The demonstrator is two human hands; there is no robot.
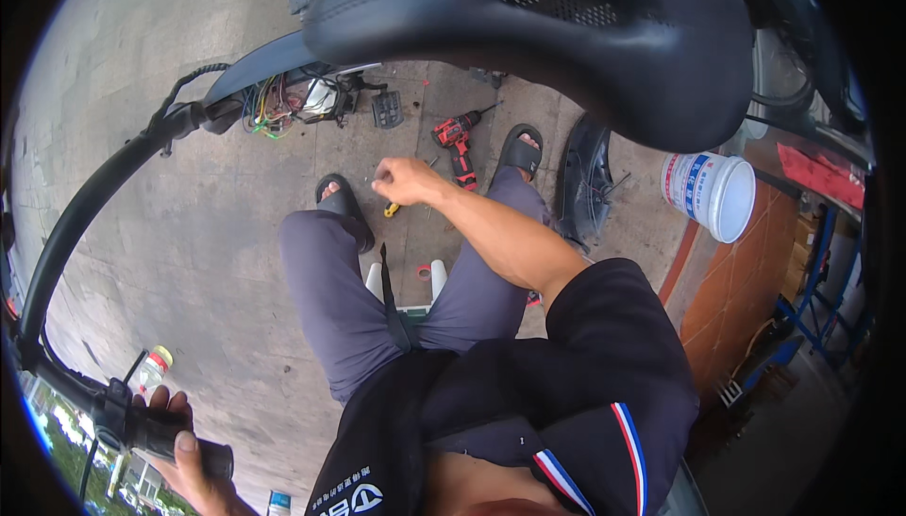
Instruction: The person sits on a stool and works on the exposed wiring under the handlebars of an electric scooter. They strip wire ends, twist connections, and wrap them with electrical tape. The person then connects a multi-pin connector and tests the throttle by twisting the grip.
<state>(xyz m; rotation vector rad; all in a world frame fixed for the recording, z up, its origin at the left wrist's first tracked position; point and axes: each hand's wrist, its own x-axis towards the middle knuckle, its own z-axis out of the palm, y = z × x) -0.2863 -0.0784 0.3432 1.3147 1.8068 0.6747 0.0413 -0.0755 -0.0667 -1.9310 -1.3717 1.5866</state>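
My left hand (184, 464) is wrapped round the black handlebar grip (212, 457) at the lower left. My right hand (408, 182) hangs above the floor between my knees with its fingers curled in; what it holds, if anything, is hidden. Just below it shows a small yellow handle (392, 209); whether the hand touches it I cannot tell. Across the top stretches the black saddle (679, 63) of an electric bike. Under the frame (250, 68) hangs a bundle of loose coloured wires (274, 108), beside a pedal (387, 108).
A red and black cordless drill (458, 143) lies on the paving between my feet. To the right are a black curved cover (583, 181) and a white bucket (727, 197) on its side. Near my seat is a red ring (424, 272). A clear jar (154, 370) stands by the handlebar.
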